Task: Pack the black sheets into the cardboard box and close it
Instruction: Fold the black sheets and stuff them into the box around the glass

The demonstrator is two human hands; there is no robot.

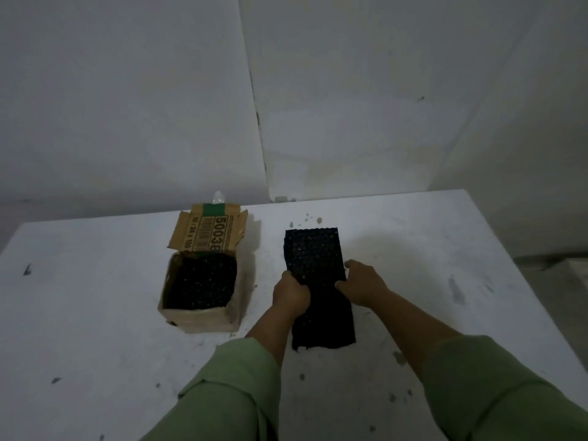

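- Lying lengthwise on the white table [445, 249], the stack of black sheets [313, 253] sits right of the cardboard box [197, 319]
- left hand [291, 294] grips its left edge, fingers curled over
- right hand [362, 283] grasps its right edge
- box is open, flap [208, 232] raised at the back, more black sheets [202, 281] inside
- green sleeves [222, 393] cover both forearms

My arms wear loose, light green sleeves [229, 393], pushed up to just below the elbows, with soft folds in the cloth; my forearms and both hands are bare, no gloves, rings or watch showing
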